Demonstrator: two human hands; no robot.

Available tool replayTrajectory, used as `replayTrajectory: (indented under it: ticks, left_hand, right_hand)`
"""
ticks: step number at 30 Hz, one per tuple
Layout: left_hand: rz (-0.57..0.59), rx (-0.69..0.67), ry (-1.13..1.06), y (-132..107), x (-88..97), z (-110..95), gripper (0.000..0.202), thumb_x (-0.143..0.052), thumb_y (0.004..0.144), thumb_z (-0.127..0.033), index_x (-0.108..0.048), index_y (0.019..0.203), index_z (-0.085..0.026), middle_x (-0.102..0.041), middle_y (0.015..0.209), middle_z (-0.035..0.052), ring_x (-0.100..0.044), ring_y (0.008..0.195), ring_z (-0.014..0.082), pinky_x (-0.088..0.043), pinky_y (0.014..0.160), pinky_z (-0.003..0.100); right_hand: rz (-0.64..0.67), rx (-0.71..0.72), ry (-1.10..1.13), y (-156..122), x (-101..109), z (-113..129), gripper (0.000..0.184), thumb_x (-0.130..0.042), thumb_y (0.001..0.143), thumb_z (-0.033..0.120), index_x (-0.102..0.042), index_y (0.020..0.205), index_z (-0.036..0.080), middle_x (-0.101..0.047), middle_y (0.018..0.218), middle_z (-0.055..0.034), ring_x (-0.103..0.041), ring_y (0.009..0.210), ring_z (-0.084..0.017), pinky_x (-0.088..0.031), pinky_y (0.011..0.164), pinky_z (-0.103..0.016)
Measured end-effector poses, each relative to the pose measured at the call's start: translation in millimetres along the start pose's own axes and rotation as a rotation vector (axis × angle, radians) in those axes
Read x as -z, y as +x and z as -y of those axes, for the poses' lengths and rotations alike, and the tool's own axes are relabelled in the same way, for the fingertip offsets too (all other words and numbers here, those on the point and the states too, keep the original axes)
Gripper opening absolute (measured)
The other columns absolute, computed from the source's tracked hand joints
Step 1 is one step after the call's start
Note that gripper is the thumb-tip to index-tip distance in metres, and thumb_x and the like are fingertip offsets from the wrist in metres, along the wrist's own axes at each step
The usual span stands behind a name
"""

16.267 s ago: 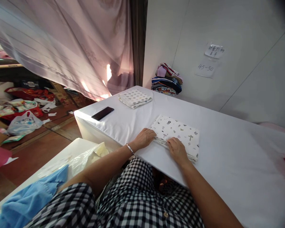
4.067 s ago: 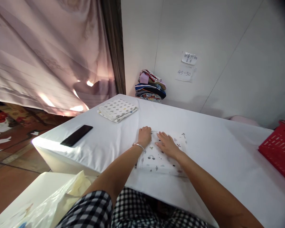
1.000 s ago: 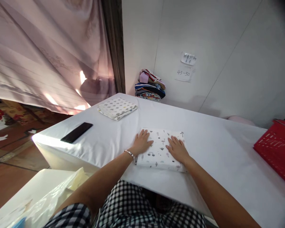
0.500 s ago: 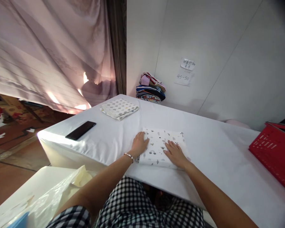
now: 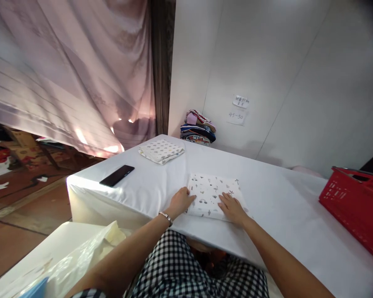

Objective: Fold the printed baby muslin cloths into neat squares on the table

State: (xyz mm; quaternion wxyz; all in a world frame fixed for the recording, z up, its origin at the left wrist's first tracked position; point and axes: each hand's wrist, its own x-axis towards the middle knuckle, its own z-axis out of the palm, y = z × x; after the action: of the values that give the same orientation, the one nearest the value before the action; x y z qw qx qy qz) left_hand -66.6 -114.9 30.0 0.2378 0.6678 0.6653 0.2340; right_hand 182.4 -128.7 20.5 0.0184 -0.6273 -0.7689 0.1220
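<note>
A white cloth [image 5: 209, 190] with small grey and brown prints lies folded into a flat rectangle near the front edge of the table. At its left edge is my left hand [image 5: 180, 202], fingers bent round the edge and thumb on top. My right hand [image 5: 233, 208] rests flat on the right part of the same cloth, fingers a little apart. A second folded cloth [image 5: 162, 151], white with a grey pattern, lies farther back on the left.
A white sheet covers the table [image 5: 276, 223]. On it lie a black phone [image 5: 117, 175] at left and a red plastic basket [image 5: 356, 211] at right. A stack of folded fabrics [image 5: 198, 127] stands by the wall. A clear plastic bag [image 5: 81, 254] is on a lower surface at left.
My left hand has slid slightly toward me along the cloth's left edge, its fingers now more bent. My right hand stays flat on the cloth. The camera view has shifted a little.
</note>
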Motion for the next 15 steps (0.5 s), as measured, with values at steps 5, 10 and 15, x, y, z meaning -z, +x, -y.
replayTrajectory:
  ticks: [5, 10, 15]
  left_hand:
    - [-0.031, -0.046, 0.044, -9, -6.7, -2, 0.026, -0.055, 0.075, -0.045, -0.047, 0.074, -0.02, -0.058, 0.087, 0.0048, -0.056, 0.078, 0.019, -0.038, 0.064, 0.028]
    - [-0.09, -0.06, 0.035, -10, -13.2, -3, 0.022, -0.051, 0.079, -0.04, -0.045, 0.071, -0.02, -0.057, 0.084, 0.0036, -0.056, 0.077, 0.0177, -0.038, 0.066, 0.027]
    - [-0.089, 0.012, -0.042, -6, -15.9, -1, 0.022, -0.048, 0.082, -0.037, -0.043, 0.069, -0.02, -0.055, 0.069, 0.0003, -0.054, 0.068, 0.0159, -0.035, 0.06, 0.026]
  right_hand:
    - [-0.056, 0.01, -0.025, 0, -9, -3, 0.056, -0.018, 0.092, 0.048, -0.034, 0.139, 0.021, -0.021, 0.149, -0.0036, -0.012, 0.137, -0.02, -0.011, 0.109, -0.039]
    - [-0.092, 0.016, -0.042, -1, -14, -3, 0.056, -0.018, 0.092, 0.047, -0.034, 0.139, 0.021, -0.022, 0.149, -0.0032, -0.013, 0.137, -0.02, -0.01, 0.109, -0.039]
    - [-0.121, 0.023, -0.031, -4, -12, 0, 0.056, -0.018, 0.092, 0.047, -0.036, 0.138, 0.021, -0.024, 0.148, -0.0036, -0.015, 0.137, -0.02, -0.012, 0.109, -0.039]
